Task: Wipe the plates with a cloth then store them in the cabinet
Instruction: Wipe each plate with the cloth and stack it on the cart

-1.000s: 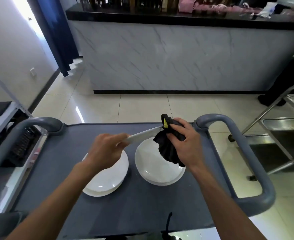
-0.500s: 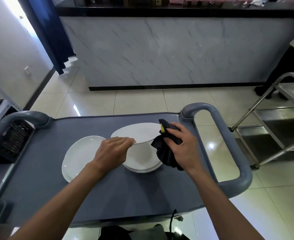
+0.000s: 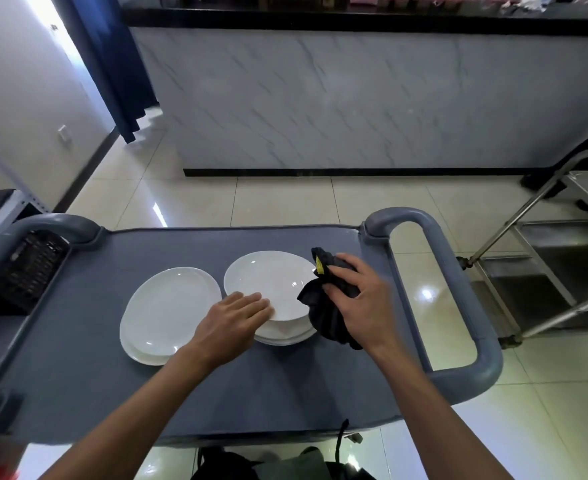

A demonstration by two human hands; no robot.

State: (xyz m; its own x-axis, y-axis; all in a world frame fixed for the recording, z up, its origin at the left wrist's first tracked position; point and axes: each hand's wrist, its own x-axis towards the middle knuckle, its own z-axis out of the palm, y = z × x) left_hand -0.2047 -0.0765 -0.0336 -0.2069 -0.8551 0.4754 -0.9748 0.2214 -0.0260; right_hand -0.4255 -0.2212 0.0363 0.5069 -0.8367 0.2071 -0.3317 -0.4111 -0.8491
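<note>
Wiping stage, mid-frame | my left hand [image 3: 231, 325] lies flat-fingered on the top plate [image 3: 268, 284] of the right stack, steadying it | my right hand [image 3: 358, 299] clutches the black cloth [image 3: 327, 317] at its rim | second stack [image 3: 167, 311] sits left on the cart [image 3: 77, 358]

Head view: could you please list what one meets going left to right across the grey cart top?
Left cart handle → left plate stack → left hand → right plate stack → black cloth → right hand → right cart handle.
</note>
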